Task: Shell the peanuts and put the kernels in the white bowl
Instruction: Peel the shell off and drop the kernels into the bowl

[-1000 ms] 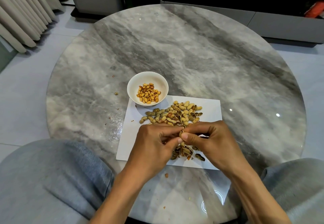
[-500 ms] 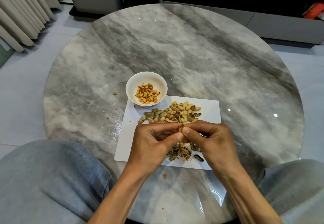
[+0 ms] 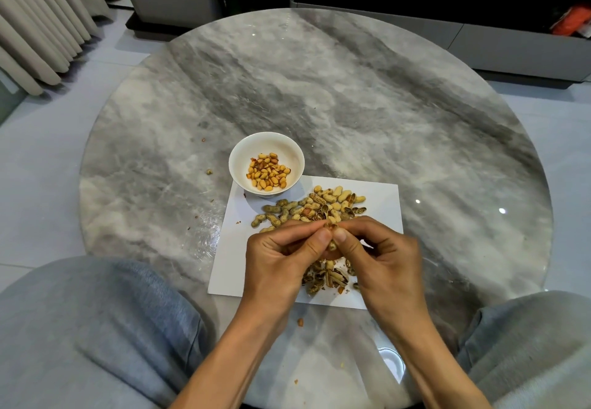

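Note:
A peanut [image 3: 331, 235] is pinched between the thumbs and fingers of both hands, its shell split at the top. My left hand [image 3: 281, 261] and my right hand [image 3: 380, 258] meet over the white paper sheet [image 3: 383, 204]. Beyond them lies a pile of unshelled peanuts [image 3: 307, 207]. Empty shells [image 3: 329, 277] lie under the hands. The white bowl [image 3: 236, 159] stands at the sheet's far left corner with several kernels [image 3: 268, 174] inside.
The round grey marble table [image 3: 351, 104] carries the sheet and bowl. Small shell crumbs [image 3: 300, 321] are scattered on it near me. My knees in grey trousers [image 3: 96, 328] flank the near edge. A curtain [image 3: 38, 18] hangs far left, and a low cabinet [image 3: 479, 44] stands behind.
The peanut's shell has split wider between my fingers. Both hands have stayed together in about the same place over the sheet.

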The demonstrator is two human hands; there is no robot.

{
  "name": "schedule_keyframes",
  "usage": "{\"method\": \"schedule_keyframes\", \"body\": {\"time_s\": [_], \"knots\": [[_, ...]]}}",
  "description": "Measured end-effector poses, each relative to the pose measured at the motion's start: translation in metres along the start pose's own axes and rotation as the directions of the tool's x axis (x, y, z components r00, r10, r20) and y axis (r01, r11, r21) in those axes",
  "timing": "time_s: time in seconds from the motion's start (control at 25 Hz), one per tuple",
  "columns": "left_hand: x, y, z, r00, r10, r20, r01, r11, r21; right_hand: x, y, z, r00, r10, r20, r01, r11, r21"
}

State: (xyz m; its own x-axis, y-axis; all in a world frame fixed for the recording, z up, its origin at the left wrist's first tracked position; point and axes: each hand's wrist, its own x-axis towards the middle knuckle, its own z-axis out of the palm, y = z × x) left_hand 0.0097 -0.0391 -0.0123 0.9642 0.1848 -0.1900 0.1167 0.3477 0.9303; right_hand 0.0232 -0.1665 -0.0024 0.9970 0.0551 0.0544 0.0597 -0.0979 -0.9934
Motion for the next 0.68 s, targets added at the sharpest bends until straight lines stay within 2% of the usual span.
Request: {"method": "schedule_keyframes", "body": {"time_s": [0.12, 0.28, 0.68], "knots": [[-0.001, -0.006, 0.001, 0.996, 0.069, -0.061, -0.067, 0.997, 0.037, -0.006, 0.006, 0.011, 0.994, 0.001, -0.111, 0.001, 1.0, 0.024], [-0.003, -0.011, 0.003, 0.988, 0.073, -0.134, -0.065, 0.996, 0.059, -0.008, 0.01, 0.019, 0.979, 0.044, -0.199, -0.033, 0.998, 0.057], [-0.002, -0.008, 0.009, 0.982, -0.043, -0.184, 0.036, 0.999, -0.041, -0.009, 0.008, 0.026, 0.962, 0.122, -0.245, -0.093, 0.988, 0.124]]}}
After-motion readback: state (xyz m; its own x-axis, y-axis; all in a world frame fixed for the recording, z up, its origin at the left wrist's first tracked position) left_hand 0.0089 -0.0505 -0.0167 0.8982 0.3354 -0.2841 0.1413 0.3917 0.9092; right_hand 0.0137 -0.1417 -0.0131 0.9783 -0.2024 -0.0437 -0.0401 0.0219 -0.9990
